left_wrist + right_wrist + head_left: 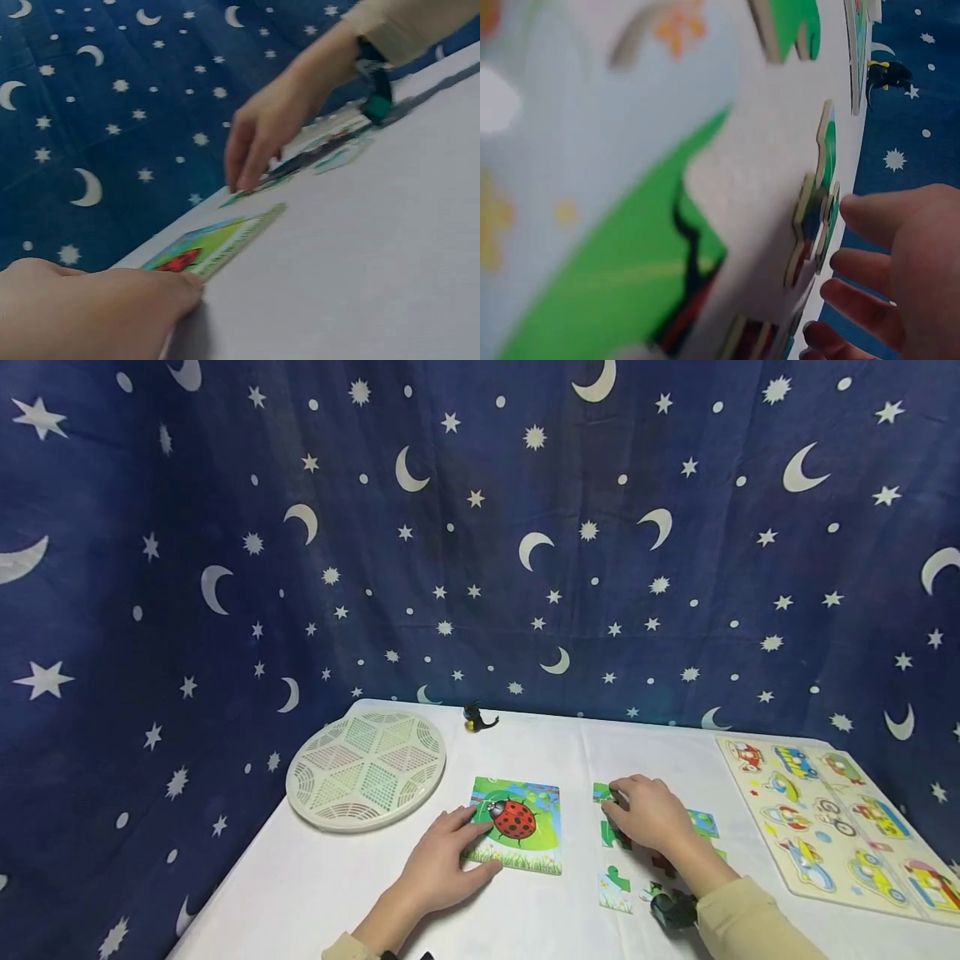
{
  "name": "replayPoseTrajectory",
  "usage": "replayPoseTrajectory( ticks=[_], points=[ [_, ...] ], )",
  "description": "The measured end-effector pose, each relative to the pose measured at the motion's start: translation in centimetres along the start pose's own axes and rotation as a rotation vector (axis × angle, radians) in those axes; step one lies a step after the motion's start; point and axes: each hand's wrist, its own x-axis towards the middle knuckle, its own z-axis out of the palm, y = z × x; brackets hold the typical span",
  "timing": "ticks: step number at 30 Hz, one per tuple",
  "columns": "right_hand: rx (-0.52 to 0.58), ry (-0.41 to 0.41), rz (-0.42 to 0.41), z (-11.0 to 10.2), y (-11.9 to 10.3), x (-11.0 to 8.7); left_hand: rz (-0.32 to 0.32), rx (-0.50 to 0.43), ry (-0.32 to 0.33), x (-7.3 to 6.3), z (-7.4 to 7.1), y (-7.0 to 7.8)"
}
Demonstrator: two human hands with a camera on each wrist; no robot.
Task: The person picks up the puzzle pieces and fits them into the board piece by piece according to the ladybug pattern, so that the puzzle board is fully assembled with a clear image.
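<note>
A square ladybug picture puzzle (540,827) lies flat on the white table, its red beetle on a green and blue ground. My left hand (444,862) rests at its left side, fingers on the picture and thumb by the near edge. Loose jigsaw pieces (615,878) are scattered right of the picture. Over them reaches my right hand (647,811), its fingertips down at a green piece (602,792) at the far left of the group. In the right wrist view its fingers are spread beside pieces (826,150) on the table; whether they touch is unclear.
A round patterned board (367,770) stands at the back left. A small dark figure (477,718) sits near the table's back edge. Along the right lies a wooden puzzle board (832,827) with vehicle pictures. Behind hangs a blue curtain (480,527) with moons and stars.
</note>
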Motion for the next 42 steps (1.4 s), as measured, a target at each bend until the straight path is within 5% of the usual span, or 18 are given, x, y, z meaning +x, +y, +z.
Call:
replayPoseTrajectory(
  ticks=[6,18,31,42],
  points=[
    [-0.008,-0.051,-0.024,-0.8,-0.6,0.7,0.012,0.052,0.072,-0.3,0.0,-0.3],
    [0.042,-0.093,-0.059,-0.9,-0.8,1.8,-0.046,0.05,0.074,-0.7,-0.1,0.1],
    [0.222,-0.223,0.135,-1.2,0.1,3.3,-0.086,0.043,0.068,-0.8,0.1,0.4],
    [0.239,-0.148,0.163,-1.7,-0.6,2.8,-0.065,0.046,0.035,-0.4,-0.2,0.6]
  ],
)
